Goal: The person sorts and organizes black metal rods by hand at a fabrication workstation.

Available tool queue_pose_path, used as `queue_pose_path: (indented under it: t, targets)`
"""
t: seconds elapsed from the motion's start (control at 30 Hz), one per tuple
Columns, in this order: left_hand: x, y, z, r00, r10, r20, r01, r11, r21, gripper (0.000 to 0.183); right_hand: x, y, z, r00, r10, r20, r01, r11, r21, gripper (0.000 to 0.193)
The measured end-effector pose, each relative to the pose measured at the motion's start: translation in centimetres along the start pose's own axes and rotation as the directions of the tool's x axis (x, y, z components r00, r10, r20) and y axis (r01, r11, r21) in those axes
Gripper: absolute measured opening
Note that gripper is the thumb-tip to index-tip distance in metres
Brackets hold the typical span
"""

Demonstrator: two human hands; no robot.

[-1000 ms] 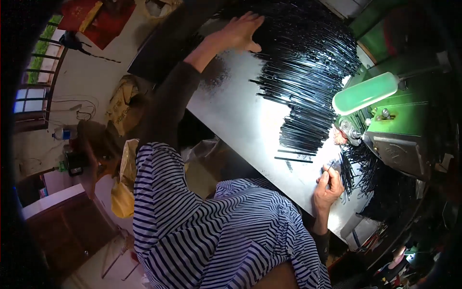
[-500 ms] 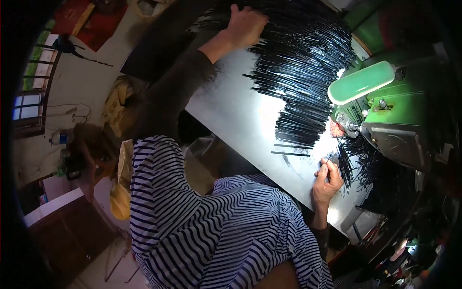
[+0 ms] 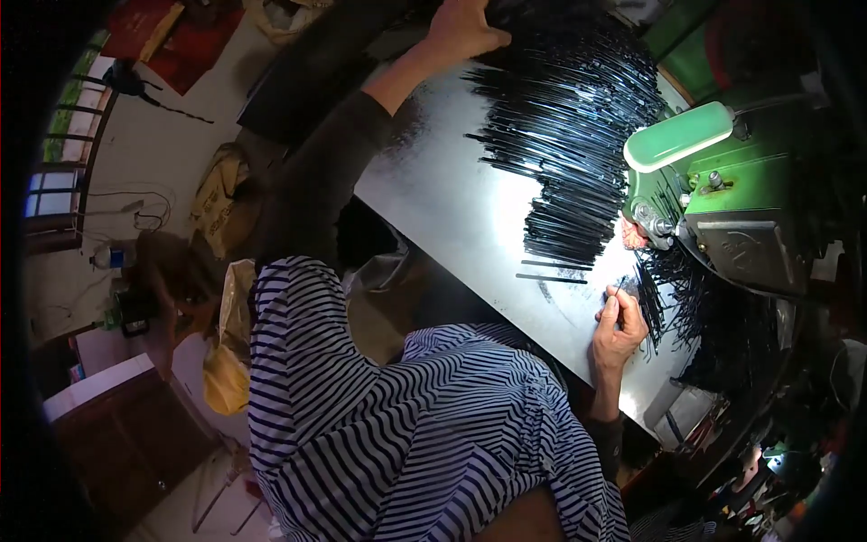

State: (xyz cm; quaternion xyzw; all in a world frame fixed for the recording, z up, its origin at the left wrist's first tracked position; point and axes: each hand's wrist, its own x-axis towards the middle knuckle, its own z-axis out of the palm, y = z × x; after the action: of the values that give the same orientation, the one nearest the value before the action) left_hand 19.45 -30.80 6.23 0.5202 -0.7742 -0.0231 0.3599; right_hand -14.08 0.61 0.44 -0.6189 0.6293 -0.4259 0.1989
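Note:
A wide heap of thin black rods [image 3: 560, 135] lies side by side across the pale metal tabletop [image 3: 461, 226]. At the heap's far left end is my left hand [image 3: 461, 34], its thumb stretched out apart; the picture's top edge and dark shadow hide part of its fingers. My right hand [image 3: 619, 330] rests low over the near right part of the table, thumb and fingertips pinched on a thin dark rod, of which only a short tip shows. Just left of that hand, two loose rods [image 3: 553, 278] lie apart from the heap.
Right of the heap stands a green machine [image 3: 745, 194] with a metal front, beneath a lit green-white lamp [image 3: 679, 137]. A red cloth-like piece [image 3: 634, 235] sits beside its metal fitting. More black rods [image 3: 673, 294] lie tangled below the machine. Striped cloth [image 3: 406, 415] covers my lap.
My left hand has moved farther away along the heap, partly out of the picture. My right hand keeps its pinch near the same spot. The view has shifted slightly.

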Motion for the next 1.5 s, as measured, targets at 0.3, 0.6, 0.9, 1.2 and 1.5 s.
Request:
queue_pose_path:
  t: [0.3, 0.6, 0.9, 1.2, 1.5]
  targets:
    - [-3.4, 0.8, -5.7, 0.927, -0.37, -0.055, 0.196, 0.605, -0.772, 0.024, -0.1, 0.1, -0.1, 1.0, 0.023, 0.006, -0.023, 1.0, -0.017, 0.017]
    - [-13.5, 0.4, -0.5, 0.794, -0.603, -0.07, 0.219, 0.392, -0.893, 0.022, 0.0, -0.2, -0.5, 0.999, 0.036, -0.004, -0.036, 0.999, -0.008, 0.015]
    - [-14.9, -0.4, -0.8, 0.85, -0.525, -0.036, 0.4, 0.689, -0.605, 0.026, 0.6, 0.2, -0.4, 1.0, -0.023, 0.011, 0.023, 1.0, 0.003, 0.017]
    - [-8.2, 9.5, 1.5, 0.951, 0.09, 0.295, -0.141, 0.978, 0.154, 0.054, 0.3, 0.6, -0.6, 1.0, -0.01, -0.007, 0.01, 1.0, 0.003, 0.016]
    - [-8.4, 12.3, 3.4, 0.882, 0.301, 0.362, -0.416, 0.859, 0.299, 0.089, 0.5, 0.8, -0.7, 0.999, -0.037, -0.01, 0.037, 0.999, 0.029, 0.014]
